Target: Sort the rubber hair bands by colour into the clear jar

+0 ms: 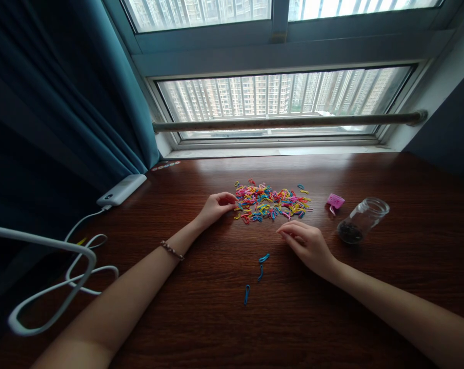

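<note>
Beside the right hand (308, 245), a clear glass jar (362, 219) is tipped, dark bits inside. Thin colourful rubber loops (272, 201) are touched by the loosely curled left hand (215, 206); nothing is gripped by the curled right hand.

Both bare forearms are running off the bottom edge, so the elbows are lying out of view. The left hand (215, 207) is curling its fingertips at the edge of the heap of small multicoloured rubber loops (272, 201), hiding whether it is pinching any. The right hand (307, 245) is turning its back to the camera, and its palm side is staying hidden. The loops are showing too small to count or tell apart. The clear glass jar lying on its side (362, 219) is holding something dark that is too blurred to identify. The white looping cable (58, 279) is leaving the frame at the left edge.
</note>
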Available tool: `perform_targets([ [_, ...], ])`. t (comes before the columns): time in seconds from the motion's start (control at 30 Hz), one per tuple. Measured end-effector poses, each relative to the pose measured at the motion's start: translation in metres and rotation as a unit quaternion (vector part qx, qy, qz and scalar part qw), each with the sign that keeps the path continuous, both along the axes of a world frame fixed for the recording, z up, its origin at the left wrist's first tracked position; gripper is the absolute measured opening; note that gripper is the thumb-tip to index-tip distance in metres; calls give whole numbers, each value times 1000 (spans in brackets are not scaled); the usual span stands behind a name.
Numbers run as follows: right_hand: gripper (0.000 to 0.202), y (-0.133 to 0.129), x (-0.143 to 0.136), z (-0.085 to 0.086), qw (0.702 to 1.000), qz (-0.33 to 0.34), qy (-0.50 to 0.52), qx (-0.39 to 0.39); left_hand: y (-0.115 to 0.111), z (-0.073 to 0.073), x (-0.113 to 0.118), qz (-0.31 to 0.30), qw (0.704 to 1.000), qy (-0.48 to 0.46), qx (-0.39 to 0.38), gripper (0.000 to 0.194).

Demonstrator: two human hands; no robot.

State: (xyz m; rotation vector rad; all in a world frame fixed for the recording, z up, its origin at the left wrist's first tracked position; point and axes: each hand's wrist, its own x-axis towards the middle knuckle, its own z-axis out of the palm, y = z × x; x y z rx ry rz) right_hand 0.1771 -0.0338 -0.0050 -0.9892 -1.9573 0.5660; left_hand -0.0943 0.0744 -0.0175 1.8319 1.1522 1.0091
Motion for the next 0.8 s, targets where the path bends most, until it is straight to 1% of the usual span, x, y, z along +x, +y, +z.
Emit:
perform_targets([
  [0.07, 16, 0, 0, 0, 1000, 1, 0, 1, -1, 0, 1, 6, 999, 24, 20, 24],
  [0.13, 16, 0, 0, 0, 1000, 2, 0, 2, -3, 0, 3, 7, 995, 71, 63, 22],
  [0.27, 15, 0, 0, 0, 1000, 5, -6, -3, -9, 3, 8, -16, 969, 185, 163, 13],
  [0.37, 14, 0, 0, 0, 1000, 5, -9, -7, -10, 4, 10, -25, 961, 212, 177, 10],
  [0.43, 15, 0, 0, 1, 1000, 6, -10, -11, -10, 2, 9, -15, 966, 199, 166, 11],
  [0.6, 15, -1, 0, 2, 1000, 7, -9, -11, -5, -4, 5, 52, 987, 117, 101, 20],
  [0.7, 15, 0, 0, 2, 1000, 8, -12, -13, -2, -6, 3, 63, 995, 51, 57, 26],
  [0.8, 15, 0, 0, 1, 1000, 10, -13, -17, 1, -6, 1, 76, 997, 1, 30, 31],
])
